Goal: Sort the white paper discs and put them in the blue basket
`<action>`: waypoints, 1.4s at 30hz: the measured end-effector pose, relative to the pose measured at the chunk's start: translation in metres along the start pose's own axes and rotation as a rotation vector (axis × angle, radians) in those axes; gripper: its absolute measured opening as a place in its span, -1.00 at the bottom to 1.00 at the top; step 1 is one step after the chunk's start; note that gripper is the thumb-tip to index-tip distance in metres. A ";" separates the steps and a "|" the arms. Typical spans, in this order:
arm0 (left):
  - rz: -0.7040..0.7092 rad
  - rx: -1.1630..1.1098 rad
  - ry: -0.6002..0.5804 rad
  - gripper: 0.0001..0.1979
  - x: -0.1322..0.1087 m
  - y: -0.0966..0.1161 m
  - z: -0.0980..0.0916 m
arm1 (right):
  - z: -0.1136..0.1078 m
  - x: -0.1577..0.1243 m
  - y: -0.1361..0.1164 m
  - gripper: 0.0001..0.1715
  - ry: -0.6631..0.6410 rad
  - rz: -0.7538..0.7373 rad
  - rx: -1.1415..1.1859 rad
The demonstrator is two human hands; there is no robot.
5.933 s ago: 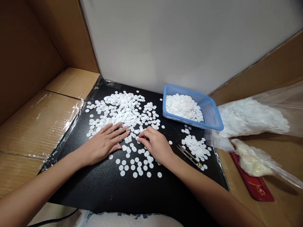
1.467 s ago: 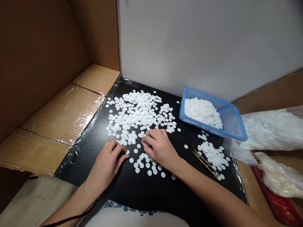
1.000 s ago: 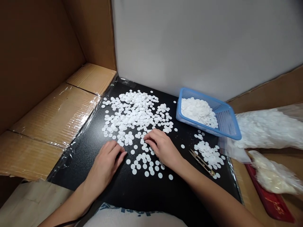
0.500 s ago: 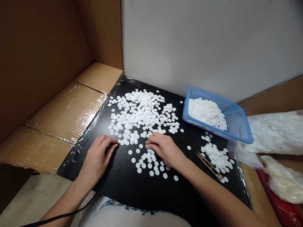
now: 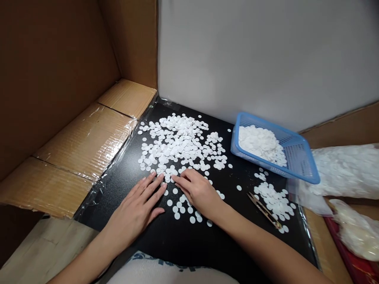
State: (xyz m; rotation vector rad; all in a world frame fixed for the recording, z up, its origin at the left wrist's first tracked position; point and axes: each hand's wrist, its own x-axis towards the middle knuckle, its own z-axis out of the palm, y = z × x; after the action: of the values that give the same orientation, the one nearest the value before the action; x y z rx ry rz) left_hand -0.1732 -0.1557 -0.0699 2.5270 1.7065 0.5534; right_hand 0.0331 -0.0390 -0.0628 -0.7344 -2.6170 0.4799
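Note:
Many small round white discs [image 5: 183, 146] lie spread in a loose heap on the black tabletop [image 5: 166, 240]. My left hand [image 5: 139, 207] rests flat with its fingers stretched out, fingertips at the near edge of the heap. Just to its right, my right hand [image 5: 199, 190] is closed, thumb and forefinger pinched together beside a few discs. Whether a disc sits between those fingertips is hidden. A smaller scatter of white discs [image 5: 192, 219] lies below and partly under my right hand.
A blue plastic basket [image 5: 304, 157] with white discs stands at the back right. Nearer are a small disc pile [image 5: 274, 199] and thread snips [image 5: 264, 211]. Clear bags [image 5: 346, 169] lie at the right. Cardboard [image 5: 85, 138] borders the left, a pale wall [image 5: 251, 59] the back.
My left hand has moved right and gone from curled to flat with fingers spread. The right hand has shifted slightly left and down, still pinched. The view has shifted a little.

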 end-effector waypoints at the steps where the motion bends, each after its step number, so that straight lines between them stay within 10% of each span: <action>1: -0.003 0.003 -0.013 -0.51 -0.001 0.000 -0.001 | 0.000 0.000 0.000 -0.69 0.006 0.002 -0.009; 21: -0.016 -0.107 -0.024 -0.54 -0.023 0.012 -0.015 | -0.015 -0.002 -0.005 -0.81 -0.026 -0.002 0.020; 27: -0.227 -0.236 0.055 -0.81 0.021 0.006 -0.018 | -0.011 -0.003 -0.007 -0.81 -0.065 -0.005 0.049; 42: -0.015 -0.240 -0.302 -0.78 0.095 -0.030 -0.021 | -0.082 -0.095 0.022 -0.80 0.301 0.413 -0.021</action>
State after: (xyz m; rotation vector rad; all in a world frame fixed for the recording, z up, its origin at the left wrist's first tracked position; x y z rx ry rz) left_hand -0.1755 -0.0613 -0.0314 2.2901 1.4572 0.3301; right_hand 0.1545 -0.0557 -0.0257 -1.2575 -2.1963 0.4159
